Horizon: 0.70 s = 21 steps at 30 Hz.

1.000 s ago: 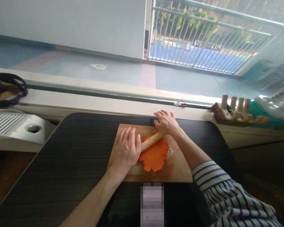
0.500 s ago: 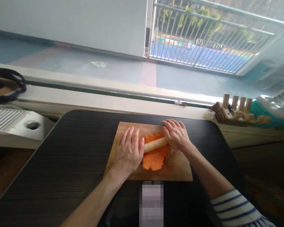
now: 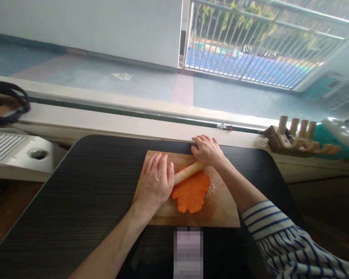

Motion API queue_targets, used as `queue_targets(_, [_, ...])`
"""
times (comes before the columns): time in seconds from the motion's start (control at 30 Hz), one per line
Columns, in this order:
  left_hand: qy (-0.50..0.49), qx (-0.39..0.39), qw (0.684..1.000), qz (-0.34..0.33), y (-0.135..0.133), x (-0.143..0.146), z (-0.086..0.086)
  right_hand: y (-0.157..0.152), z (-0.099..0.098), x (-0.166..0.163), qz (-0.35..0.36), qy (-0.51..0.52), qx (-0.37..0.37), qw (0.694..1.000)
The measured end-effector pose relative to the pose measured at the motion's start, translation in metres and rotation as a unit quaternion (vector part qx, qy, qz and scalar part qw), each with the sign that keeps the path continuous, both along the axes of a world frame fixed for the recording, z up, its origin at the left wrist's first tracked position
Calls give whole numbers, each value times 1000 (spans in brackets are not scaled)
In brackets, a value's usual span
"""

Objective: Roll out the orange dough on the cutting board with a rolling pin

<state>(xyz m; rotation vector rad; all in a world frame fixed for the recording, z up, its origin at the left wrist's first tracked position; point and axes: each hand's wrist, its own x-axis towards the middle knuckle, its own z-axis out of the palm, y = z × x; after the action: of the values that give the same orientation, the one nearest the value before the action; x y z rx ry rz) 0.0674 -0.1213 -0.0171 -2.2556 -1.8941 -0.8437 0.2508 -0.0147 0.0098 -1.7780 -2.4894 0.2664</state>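
A flat piece of orange dough (image 3: 191,193) lies on a wooden board (image 3: 218,213) on a dark table (image 3: 84,201). A wooden rolling pin (image 3: 187,173) rests across the dough's far edge. My left hand (image 3: 156,183) lies flat on the pin's left end, fingers stretched out and together. My right hand (image 3: 208,150) presses flat on the pin's right end near the board's far edge, fingers spread. Some white flour dusts the board to the right of the dough.
A window sill (image 3: 119,124) runs behind the table, with a wooden peg rack (image 3: 296,137) at its right end. A white ribbed appliance (image 3: 14,153) and a dark strap (image 3: 6,102) sit at the left. Outside are pavement and a metal fence.
The rolling pin rolled toward me over the dough half a second ago, then back away to the far edge; both hands moved with it.
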Motion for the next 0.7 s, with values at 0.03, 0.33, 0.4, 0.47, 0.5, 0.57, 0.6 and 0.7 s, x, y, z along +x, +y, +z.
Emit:
queue_targets(0.03, [4,3,1000,1,1,-1,0,2,0,-2,-1,2,0,1000])
queue_targets(0.33, [36,26,999,25,7,-5,-3,15,0,-15,-7,4,-3,1000])
queue_targets(0.4, [37,28,999,21,6,-4,-2,12,-1,-13,-9,13,6,1000])
queue_targets(0.47, [42,32,999,10,5,-3,-3,6,-3,-7,-21,26,23,999])
queue_targets(0.5, [46,33,998,3,4,-3,-3,1,-3,-4,-28,32,34,998])
queue_targets(0.57, [49,27,998,-10,4,-3,-4,-8,-5,3,-40,37,51,997])
queue_targets(0.6, [49,21,998,-15,4,-3,-5,-12,-5,6,-43,35,55,997])
queue_targets(0.7, [50,0,998,-26,4,-3,-6,-24,-5,13,-46,22,58,997])
